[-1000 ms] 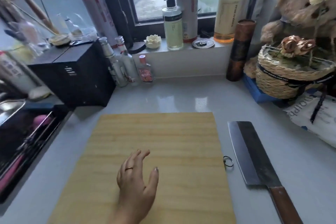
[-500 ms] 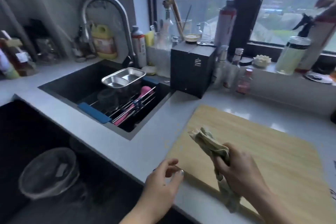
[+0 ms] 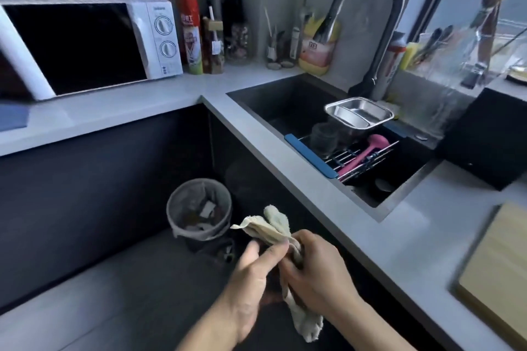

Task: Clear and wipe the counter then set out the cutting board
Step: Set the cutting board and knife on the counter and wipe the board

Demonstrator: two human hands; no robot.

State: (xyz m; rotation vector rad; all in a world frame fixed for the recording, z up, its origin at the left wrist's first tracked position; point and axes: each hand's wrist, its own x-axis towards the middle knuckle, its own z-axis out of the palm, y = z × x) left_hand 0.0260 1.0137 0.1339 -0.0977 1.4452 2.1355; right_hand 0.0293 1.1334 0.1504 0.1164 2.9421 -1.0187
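Observation:
A crumpled beige cloth (image 3: 272,226) is held in front of me, off the counter's front edge and above the floor. My right hand (image 3: 319,273) is closed around its middle, with one end hanging below the fist. My left hand (image 3: 251,276) pinches the cloth's upper part with thumb and fingers. The wooden cutting board (image 3: 496,270) lies flat on the grey counter (image 3: 379,239) at the far right, partly cut off by the frame edge.
A dark sink (image 3: 288,105) holds a steel tray (image 3: 359,114), a rack with a pink utensil (image 3: 368,148) and a curved faucet (image 3: 370,8). A black box (image 3: 490,136) stands right of it. A microwave (image 3: 85,45) sits at the left. A lined bin (image 3: 199,208) stands on the floor.
My view has swung left from the cutting board toward the sink and bin. My right hand brought the cloth off the board, and my left hand has now taken hold of it too.

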